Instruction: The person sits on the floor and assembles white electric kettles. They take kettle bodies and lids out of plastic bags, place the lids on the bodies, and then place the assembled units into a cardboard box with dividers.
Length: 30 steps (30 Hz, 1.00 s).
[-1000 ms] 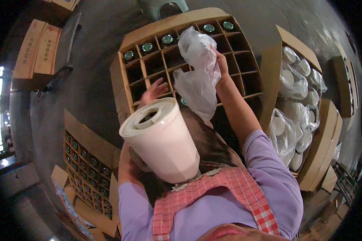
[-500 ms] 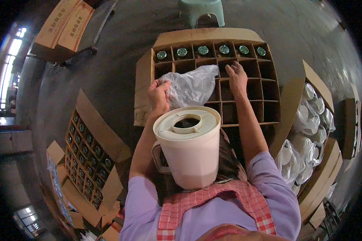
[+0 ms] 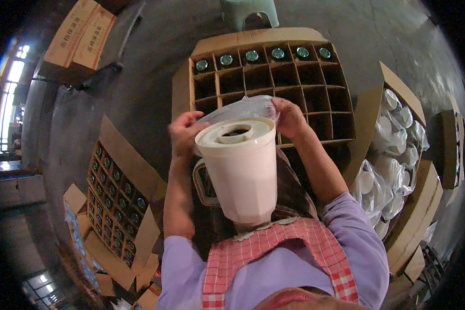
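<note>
A cream plastic jug with a side handle and a round hole in its top stands upright in front of my body. Behind its rim, a clear plastic bag is stretched between my hands. My right hand pinches the bag's right end beside the jug's rim. My left hand, slightly blurred, has thumb and fingers at the bag's left end, next to the jug's top. Beyond them lies a divided cardboard box, its far row holding several glass items with round greenish tops.
At left, a tilted carton holds rows of similar round-topped items. At right, an open carton holds white pieces in clear bags. A pale green stool stands beyond the divided box. Closed cartons lie at far left.
My right hand has come back from above the divided box to the bag's right end. The bag has been drawn closer, behind the jug's top, and my left hand has moved slightly left and nearer.
</note>
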{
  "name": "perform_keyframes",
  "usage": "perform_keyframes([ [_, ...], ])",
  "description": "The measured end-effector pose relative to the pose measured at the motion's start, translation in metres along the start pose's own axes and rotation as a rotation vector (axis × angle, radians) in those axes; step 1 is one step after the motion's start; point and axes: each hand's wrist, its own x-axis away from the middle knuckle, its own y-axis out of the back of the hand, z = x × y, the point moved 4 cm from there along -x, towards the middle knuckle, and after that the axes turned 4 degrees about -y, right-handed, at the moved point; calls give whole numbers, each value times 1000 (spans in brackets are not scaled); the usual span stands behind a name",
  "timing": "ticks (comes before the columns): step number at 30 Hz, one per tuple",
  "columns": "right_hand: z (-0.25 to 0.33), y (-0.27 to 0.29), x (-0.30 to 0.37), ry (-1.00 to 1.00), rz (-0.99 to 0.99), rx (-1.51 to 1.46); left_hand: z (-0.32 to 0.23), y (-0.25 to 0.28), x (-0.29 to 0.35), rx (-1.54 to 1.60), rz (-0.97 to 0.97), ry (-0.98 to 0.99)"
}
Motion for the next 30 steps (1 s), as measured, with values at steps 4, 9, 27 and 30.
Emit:
perform_keyframes([
  [4,24,-27,75,209,509,275,-80,23,39,214,-158,-347],
  [9,-42,-21,123,-15,629,961,-57,24,128,-183,173,-355],
  [27,-94,-130,109,948,977,2600,-98,-7,220,384,1263,69],
  [30,-9,-113,140,755,611,2416,-103,-3,216,421,1034,-197],
])
